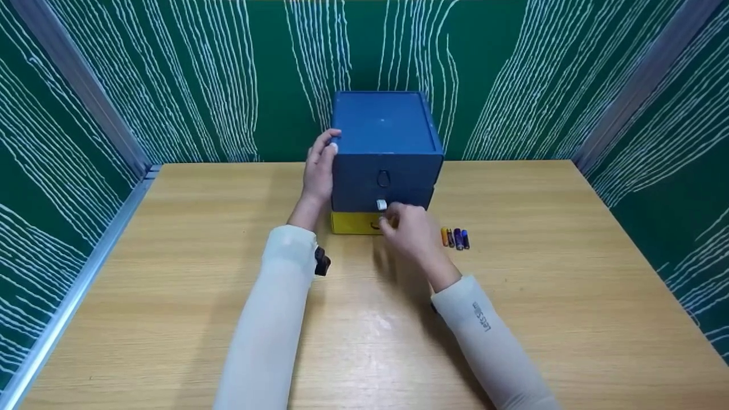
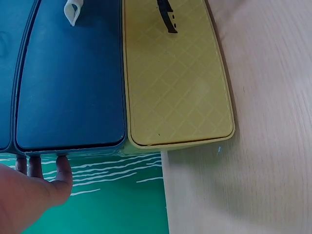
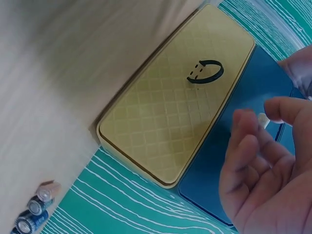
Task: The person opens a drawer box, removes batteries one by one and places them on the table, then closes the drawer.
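Right hand: thumb, fingertips apart, near white loop on middle blue drawer; off-centre tug could jam drawer. Left hand: fingers unclenched against stack; weak bracing could let stack skid across surface.

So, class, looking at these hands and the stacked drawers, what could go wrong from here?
The right hand is close to the white loop but not visibly gripping it, so it might miss or slip off. The left hand rests against the left side of the drawer stack; a hard pull could twist or slide it. The batteries lie loose beside the stack; a nudge might set them rolling.
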Available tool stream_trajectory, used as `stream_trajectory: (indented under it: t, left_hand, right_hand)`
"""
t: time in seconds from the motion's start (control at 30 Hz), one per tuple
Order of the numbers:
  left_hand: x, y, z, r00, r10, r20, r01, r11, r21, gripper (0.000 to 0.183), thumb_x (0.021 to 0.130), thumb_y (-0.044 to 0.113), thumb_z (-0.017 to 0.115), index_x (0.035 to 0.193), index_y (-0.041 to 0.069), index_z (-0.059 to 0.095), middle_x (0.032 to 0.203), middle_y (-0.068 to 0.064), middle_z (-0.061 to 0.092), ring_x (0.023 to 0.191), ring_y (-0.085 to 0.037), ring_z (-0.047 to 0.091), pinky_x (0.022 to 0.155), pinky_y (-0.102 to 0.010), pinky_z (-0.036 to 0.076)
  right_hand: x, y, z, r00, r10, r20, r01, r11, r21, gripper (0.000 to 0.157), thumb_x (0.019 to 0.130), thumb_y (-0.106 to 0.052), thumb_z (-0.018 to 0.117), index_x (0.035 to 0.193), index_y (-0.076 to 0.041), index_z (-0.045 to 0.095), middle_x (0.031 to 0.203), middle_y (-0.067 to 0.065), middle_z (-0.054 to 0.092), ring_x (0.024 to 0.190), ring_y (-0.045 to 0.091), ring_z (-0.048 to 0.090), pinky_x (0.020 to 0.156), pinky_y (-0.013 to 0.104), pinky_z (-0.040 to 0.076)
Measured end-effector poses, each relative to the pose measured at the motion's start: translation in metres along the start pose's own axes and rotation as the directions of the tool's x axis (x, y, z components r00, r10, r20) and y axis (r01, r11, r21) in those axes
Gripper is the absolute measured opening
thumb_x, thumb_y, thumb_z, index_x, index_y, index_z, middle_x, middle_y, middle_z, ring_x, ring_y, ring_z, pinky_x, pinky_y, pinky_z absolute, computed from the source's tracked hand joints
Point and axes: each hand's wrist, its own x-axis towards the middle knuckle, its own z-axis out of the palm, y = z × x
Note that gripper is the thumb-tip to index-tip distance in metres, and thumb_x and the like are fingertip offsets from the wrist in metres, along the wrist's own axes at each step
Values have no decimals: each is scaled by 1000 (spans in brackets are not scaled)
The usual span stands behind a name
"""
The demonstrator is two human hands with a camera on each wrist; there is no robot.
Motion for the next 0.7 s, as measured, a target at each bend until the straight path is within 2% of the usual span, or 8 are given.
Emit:
stream_trajectory:
  t: [0.13, 0.23, 0.33, 0.5, 0.7]
  left_hand:
    - [6, -10, 0, 1000, 1, 0, -1, 1000, 11, 30, 91, 35, 34, 118, 36, 46, 134, 6, 32, 117, -13, 30, 100, -41, 25]
    - [7, -12, 1, 1000, 22, 0, -22, 1000, 10, 31, 91, 35, 33, 118, 35, 46, 134, 6, 32, 117, -13, 30, 100, -41, 25]
    - [6, -11, 1, 999, 40, -1, -40, 999, 2, 31, 91, 31, 33, 119, 32, 47, 133, 5, 33, 117, -13, 30, 100, -39, 26]
    - [-1, -1, 2, 999, 38, 0, -38, 999, -6, 33, 92, 26, 32, 121, 25, 47, 134, 2, 33, 118, -14, 30, 100, -37, 26]
    - [-11, 12, 3, 1000, 19, -2, -19, 1000, 8, 35, 92, 25, 31, 124, 21, 44, 135, -2, 31, 118, -18, 30, 100, -42, 25]
  right_hand:
    - [-3, 0, 4, 996, -3, 88, 2, 1000, 14, 16, 80, -35, 54, 88, -23, 62, 75, -8, 58, 63, 13, 52, 53, 26, 41]
    - [-4, 1, 9, 992, -1, 123, 0, 1000, 4, 17, 80, -35, 55, 89, -22, 61, 76, -7, 58, 63, 14, 52, 54, 26, 41]
    - [-3, 1, 13, 992, -12, 123, 16, 999, -29, 20, 80, -35, 56, 92, -21, 62, 78, -6, 59, 63, 14, 52, 54, 27, 41]
    - [-2, 4, 17, 993, -26, 119, 37, 995, -88, 26, 80, -37, 55, 97, -19, 61, 81, -5, 61, 63, 14, 52, 56, 30, 41]
    - [-2, 4, 18, 984, -9, 176, 20, 998, -62, 29, 80, -37, 55, 102, -18, 58, 78, -3, 59, 64, 16, 52, 55, 30, 40]
